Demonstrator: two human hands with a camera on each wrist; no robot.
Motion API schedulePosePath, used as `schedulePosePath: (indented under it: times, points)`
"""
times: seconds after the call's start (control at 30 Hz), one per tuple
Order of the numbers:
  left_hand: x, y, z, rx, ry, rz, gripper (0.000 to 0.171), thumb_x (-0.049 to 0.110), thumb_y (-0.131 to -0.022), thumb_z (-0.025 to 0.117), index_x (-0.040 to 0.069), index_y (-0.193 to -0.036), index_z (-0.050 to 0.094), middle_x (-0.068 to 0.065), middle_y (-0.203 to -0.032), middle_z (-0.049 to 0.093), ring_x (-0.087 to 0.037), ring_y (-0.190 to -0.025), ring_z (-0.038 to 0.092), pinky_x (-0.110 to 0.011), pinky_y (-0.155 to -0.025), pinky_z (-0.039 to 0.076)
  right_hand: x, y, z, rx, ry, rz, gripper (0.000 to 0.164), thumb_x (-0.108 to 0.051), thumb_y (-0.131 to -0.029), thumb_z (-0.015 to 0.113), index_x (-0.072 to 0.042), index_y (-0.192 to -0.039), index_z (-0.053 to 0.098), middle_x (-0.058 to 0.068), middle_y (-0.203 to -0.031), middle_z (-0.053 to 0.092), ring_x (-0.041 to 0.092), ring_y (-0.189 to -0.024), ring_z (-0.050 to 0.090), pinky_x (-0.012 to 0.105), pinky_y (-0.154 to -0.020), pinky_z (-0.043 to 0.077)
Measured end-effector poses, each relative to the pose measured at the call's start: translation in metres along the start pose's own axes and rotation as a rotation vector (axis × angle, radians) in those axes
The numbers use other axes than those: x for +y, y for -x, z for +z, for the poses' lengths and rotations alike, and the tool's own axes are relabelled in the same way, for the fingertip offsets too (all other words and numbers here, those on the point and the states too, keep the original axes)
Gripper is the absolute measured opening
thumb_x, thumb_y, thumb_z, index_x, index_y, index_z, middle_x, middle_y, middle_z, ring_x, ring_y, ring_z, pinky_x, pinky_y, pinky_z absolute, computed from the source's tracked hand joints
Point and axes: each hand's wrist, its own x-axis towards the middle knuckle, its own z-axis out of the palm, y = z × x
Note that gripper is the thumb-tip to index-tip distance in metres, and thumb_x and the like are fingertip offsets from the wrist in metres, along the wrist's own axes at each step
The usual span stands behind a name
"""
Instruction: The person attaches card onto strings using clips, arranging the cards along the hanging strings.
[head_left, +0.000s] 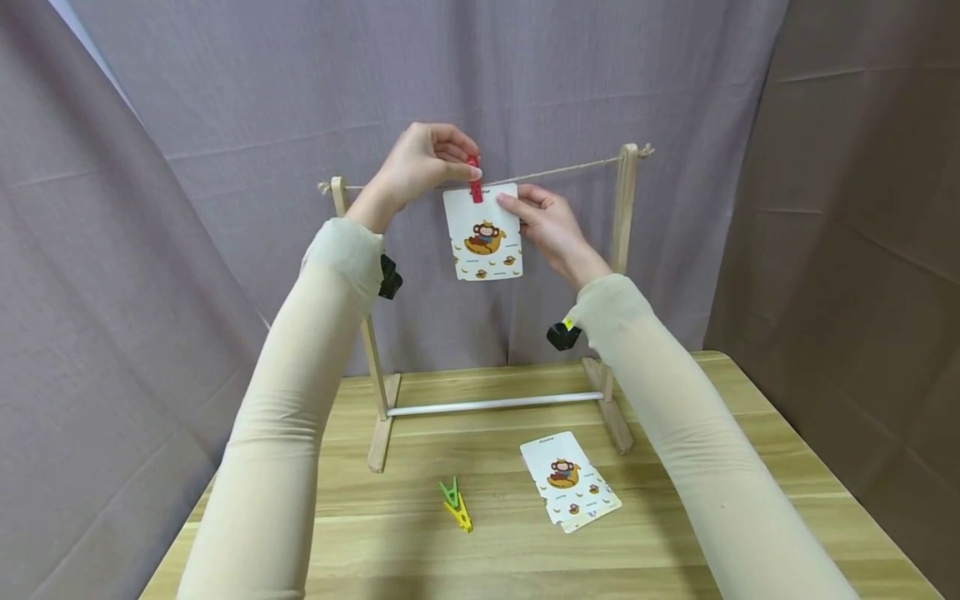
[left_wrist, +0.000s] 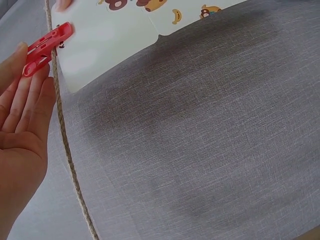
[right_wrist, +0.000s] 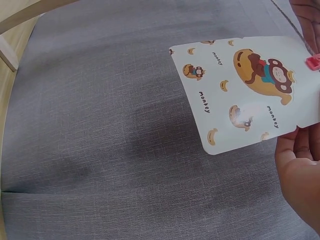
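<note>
A white card [head_left: 487, 242] printed with a monkey on a banana hangs upright at a thin rope [head_left: 570, 169]. Between thumb and fingers, my left hand [head_left: 420, 162] pinches a red clothespin [head_left: 476, 190], whose jaws sit over the rope and the card's top edge. In the left wrist view the clothespin [left_wrist: 50, 45] lies across the rope. My right hand [head_left: 551, 221] holds the card by its upper right edge, thumb in front and fingers behind. The right wrist view shows the monkey print of the card [right_wrist: 245, 95] close up.
A wooden stand [head_left: 624, 217] carries the rope between two posts, with a white bar [head_left: 495, 404] low down. On the wooden table [head_left: 375, 542] lie more monkey cards [head_left: 570, 483], a green clothespin [head_left: 449, 492] and a yellow clothespin [head_left: 459, 514]. Grey curtain [head_left: 247, 83] hangs behind.
</note>
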Motion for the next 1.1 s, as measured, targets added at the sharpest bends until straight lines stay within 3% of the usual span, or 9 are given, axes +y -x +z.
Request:
schedulePosePath:
  times: [0.63,1.1]
  points:
    - [0.0013,-0.0004,-0.0008,0.005,0.047,-0.021,0.030,0.004,-0.087,0.079,-0.002,-0.114,0.067,-0.009,-0.102,0.071,-0.018,-0.096,0.067,-0.027,-0.089,0.055,-0.0022,-0.0026,0.0031,-0.012,-0.024,-0.012,0.005,-0.009,-0.098,0.067,-0.008,-0.101,0.071,0.003,-0.094,0.073,0.015,-0.083,0.067,0.024,-0.073,0.057]
    - [0.0028,-0.0003,0.0007,0.015,-0.039,-0.077,0.044,0.014,-0.091,0.077,0.001,-0.130,0.063,-0.009,-0.121,0.069,-0.015,-0.108,0.065,-0.025,-0.094,0.052,-0.0008,-0.0028,0.0042,-0.014,0.009,-0.001,0.009,-0.013,-0.098,0.067,-0.008,-0.105,0.071,0.002,-0.094,0.072,0.015,-0.084,0.066,0.025,-0.075,0.056]
